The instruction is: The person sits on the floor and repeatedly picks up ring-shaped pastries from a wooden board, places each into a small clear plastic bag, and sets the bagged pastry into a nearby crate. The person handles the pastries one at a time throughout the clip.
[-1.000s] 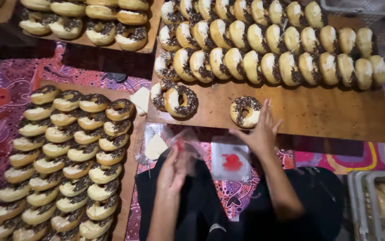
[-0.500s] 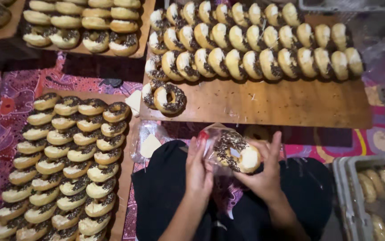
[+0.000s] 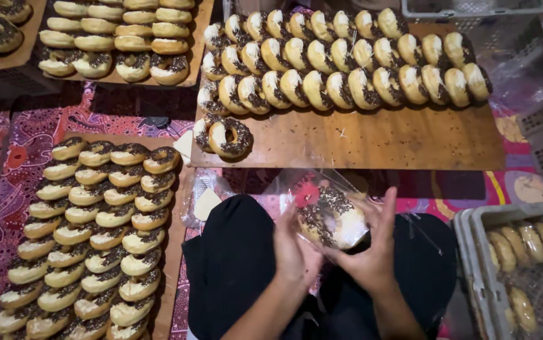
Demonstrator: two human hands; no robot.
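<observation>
From the head camera, looking down over the person's lap, the left hand (image 3: 293, 249) and the right hand (image 3: 372, 252) together grasped a clear plastic bag (image 3: 322, 201) that held a doughnut (image 3: 331, 219) topped with chocolate sprinkles. The left hand gripped the bag's near left side, though blur hid how its fingers lay, and the right hand cupped the bag from the right with its fingers spread upward. The bagged doughnut sat between the two hands, above the person's dark trousers (image 3: 233, 264). Just beyond it lay a wooden board (image 3: 410, 138) carrying two long rows of sprinkled doughnuts set on edge, with a lone pair (image 3: 224, 135) lying at its near left corner. To the left, another board (image 3: 177, 252) was packed with overlapping doughnuts. At the right edge stood a grey plastic crate (image 3: 473, 264) with wrapped doughnuts inside. A patterned red cloth (image 3: 7, 164) covered the floor beneath.
</observation>
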